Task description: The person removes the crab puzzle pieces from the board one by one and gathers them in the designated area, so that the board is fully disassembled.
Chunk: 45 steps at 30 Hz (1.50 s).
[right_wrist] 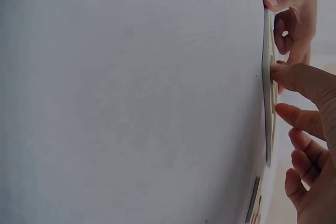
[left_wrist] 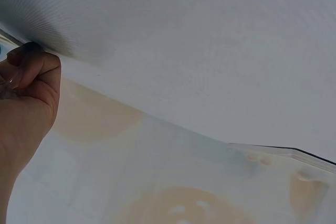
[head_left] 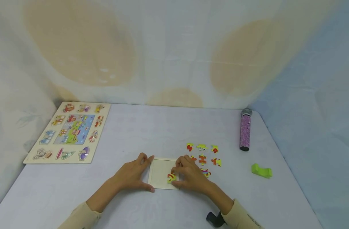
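Observation:
A shallow square wooden puzzle tray (head_left: 160,173) lies near the front middle of the table. At its left side, my left hand (head_left: 131,176) holds it, thumb at the near corner and index finger at the far corner. A yellow-and-red puzzle piece (head_left: 171,178) is inside the tray toward the right, pinched between thumb and index finger of my right hand (head_left: 192,175). In the right wrist view, the tray (right_wrist: 266,77) appears edge-on beside my right fingers (right_wrist: 299,85). The left wrist view shows my left hand (left_wrist: 31,98) with curled fingers; the tray is mostly hidden there.
Several loose puzzle pieces (head_left: 202,160) lie in rows right of the tray. A large picture puzzle board (head_left: 88,156) is at the back left. A purple glittery tube (head_left: 245,132) and a green block (head_left: 261,171) are at the right. Near my right sleeve is a black object (head_left: 215,219).

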Each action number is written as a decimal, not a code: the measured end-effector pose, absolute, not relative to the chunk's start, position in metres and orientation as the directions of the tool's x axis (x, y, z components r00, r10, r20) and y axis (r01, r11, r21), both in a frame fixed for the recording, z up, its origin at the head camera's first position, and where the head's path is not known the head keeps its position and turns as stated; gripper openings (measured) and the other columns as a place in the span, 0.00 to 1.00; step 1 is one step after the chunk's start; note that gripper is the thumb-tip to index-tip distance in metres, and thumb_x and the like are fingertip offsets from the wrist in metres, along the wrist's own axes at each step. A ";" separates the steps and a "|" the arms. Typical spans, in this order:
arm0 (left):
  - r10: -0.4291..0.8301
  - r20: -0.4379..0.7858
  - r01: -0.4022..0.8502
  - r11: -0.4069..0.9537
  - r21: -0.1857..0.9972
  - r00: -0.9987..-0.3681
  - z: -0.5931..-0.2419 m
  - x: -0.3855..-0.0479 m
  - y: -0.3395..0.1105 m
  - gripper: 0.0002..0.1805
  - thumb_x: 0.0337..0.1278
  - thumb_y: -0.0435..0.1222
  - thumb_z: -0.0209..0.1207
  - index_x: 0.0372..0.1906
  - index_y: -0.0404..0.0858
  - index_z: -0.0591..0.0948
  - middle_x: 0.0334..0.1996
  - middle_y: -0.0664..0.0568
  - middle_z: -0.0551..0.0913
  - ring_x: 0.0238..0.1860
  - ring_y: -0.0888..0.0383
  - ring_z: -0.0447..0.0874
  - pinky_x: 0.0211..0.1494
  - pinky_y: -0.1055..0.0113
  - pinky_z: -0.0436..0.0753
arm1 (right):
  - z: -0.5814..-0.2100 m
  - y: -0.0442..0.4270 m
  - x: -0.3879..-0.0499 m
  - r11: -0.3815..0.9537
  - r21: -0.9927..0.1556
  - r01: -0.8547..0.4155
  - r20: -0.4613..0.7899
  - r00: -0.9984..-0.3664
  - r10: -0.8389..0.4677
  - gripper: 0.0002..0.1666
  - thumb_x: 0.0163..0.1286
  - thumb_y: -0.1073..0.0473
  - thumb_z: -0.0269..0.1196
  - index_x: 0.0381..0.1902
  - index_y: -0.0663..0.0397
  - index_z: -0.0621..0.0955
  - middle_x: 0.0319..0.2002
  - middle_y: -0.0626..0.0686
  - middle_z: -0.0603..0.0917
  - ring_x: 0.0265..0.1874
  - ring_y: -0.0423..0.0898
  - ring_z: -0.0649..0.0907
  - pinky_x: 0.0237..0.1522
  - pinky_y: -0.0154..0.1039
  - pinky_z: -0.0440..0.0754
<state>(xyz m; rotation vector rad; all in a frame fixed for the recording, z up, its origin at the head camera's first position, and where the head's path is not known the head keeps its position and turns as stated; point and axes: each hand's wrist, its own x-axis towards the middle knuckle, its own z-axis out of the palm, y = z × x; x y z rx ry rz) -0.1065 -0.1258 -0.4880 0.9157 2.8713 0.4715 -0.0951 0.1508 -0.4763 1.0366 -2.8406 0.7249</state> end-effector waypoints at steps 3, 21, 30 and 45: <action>0.577 0.009 0.551 0.774 0.314 -0.816 -0.488 -0.106 -0.126 0.67 0.27 0.76 0.65 0.73 0.38 0.67 0.53 0.52 0.67 0.32 0.63 0.71 0.30 0.70 0.74 | -0.475 0.154 -0.097 0.656 -0.410 -0.634 0.198 -0.763 -0.615 0.17 0.51 0.50 0.78 0.40 0.46 0.88 0.39 0.43 0.71 0.42 0.38 0.66 0.44 0.34 0.70; 0.574 0.015 0.545 0.768 0.336 -0.818 -0.487 -0.105 -0.130 0.67 0.26 0.75 0.67 0.72 0.36 0.67 0.53 0.50 0.67 0.33 0.62 0.72 0.31 0.69 0.75 | -0.463 0.255 -0.091 0.781 -0.381 -0.494 0.239 -0.869 -0.434 0.22 0.46 0.52 0.81 0.41 0.47 0.89 0.41 0.44 0.72 0.45 0.41 0.67 0.43 0.37 0.73; 0.577 0.026 0.552 0.766 0.329 -0.816 -0.488 -0.105 -0.131 0.67 0.26 0.76 0.66 0.72 0.36 0.68 0.52 0.51 0.67 0.34 0.62 0.73 0.31 0.68 0.75 | -0.466 0.287 -0.083 0.833 -0.360 -0.420 0.218 -0.906 -0.362 0.21 0.45 0.53 0.81 0.39 0.45 0.89 0.39 0.44 0.72 0.45 0.43 0.67 0.41 0.39 0.72; 0.580 0.021 0.552 0.764 0.334 -0.814 -0.487 -0.107 -0.126 0.67 0.26 0.77 0.65 0.72 0.37 0.68 0.53 0.52 0.67 0.34 0.62 0.73 0.32 0.68 0.76 | -0.476 0.306 -0.078 0.862 -0.342 -0.373 0.185 -0.926 -0.328 0.20 0.46 0.53 0.81 0.40 0.46 0.90 0.39 0.44 0.72 0.43 0.43 0.67 0.43 0.40 0.71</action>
